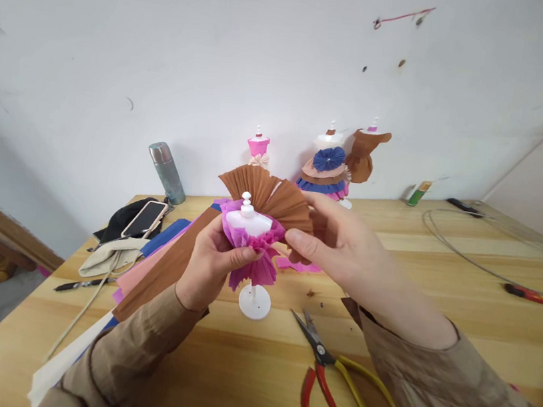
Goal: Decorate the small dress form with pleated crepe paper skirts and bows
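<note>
The left hand [210, 261] holds the small mannequin [249, 222] by its magenta covering [260, 273]; the right hand [339, 243] pinches the brown pleated paper [294, 205] fanned behind its neck. Above the table [237, 374], the paper looks light and easily crushed, best taken at the edge.

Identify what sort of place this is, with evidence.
Likely a small craft workspace: a miniature dress form in the left hand, more dressed forms by the wall, and scissors on the wooden table.
</note>
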Motion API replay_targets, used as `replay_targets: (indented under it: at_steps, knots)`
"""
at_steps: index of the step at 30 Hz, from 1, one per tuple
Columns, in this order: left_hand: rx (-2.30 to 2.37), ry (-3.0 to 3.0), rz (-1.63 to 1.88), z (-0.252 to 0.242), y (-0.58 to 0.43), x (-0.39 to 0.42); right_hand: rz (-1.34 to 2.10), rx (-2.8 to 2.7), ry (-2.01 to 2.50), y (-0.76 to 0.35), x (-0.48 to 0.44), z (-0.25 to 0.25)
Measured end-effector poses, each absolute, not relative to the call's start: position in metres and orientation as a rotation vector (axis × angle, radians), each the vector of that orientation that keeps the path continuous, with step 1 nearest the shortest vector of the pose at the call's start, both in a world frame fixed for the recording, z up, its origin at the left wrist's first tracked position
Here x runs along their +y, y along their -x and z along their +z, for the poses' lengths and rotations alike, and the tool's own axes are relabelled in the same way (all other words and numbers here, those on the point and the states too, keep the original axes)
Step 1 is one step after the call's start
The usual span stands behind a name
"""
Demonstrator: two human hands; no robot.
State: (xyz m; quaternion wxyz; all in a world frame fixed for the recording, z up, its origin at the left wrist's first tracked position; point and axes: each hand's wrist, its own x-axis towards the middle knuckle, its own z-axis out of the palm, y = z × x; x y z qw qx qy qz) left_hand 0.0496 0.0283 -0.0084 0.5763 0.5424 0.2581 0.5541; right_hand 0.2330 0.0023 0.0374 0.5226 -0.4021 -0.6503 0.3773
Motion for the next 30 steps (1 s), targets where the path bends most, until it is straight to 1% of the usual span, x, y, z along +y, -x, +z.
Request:
replay_targets:
  at_steps: [3, 7, 13, 15, 20, 25, 27, 30]
  knots:
    - [0.609, -1.242, 1.307, -0.005, -0.050, 0.029, 0.981, -1.576, 0.972, -0.233, 0.005, 0.035]
    - [0.618, -1.204, 1.255, -0.003, -0.049, 0.028, 0.940, -1.561, 0.986, -0.236, 0.010, 0.030]
    - [0.581, -1.221, 1.241, -0.005, -0.048, 0.028, 0.630, -1.763, 1.064, -0.243, 0.013, 0.026]
    - [0.570, -1.224, 1.258, -0.006, -0.047, 0.029, 0.593, -1.836, 1.117, -0.244, 0.011, 0.030]
    - [0.520, -1.172, 1.239, -0.007, -0.047, 0.028, 0.719, -1.865, 1.094, -0.246, 0.001, 0.044]
    - [0.487, -1.166, 1.248, -0.008, -0.047, 0.027, 0.759, -1.860, 1.084, -0.245, 0.003, 0.038]
    - [0.484, -1.169, 1.242, -0.007, -0.047, 0.028, 0.717, -1.887, 1.087, -0.245, 0.006, 0.034]
    - [0.473, -1.172, 1.232, -0.007, -0.047, 0.029, 0.553, -1.931, 1.173, -0.246, 0.007, 0.031]
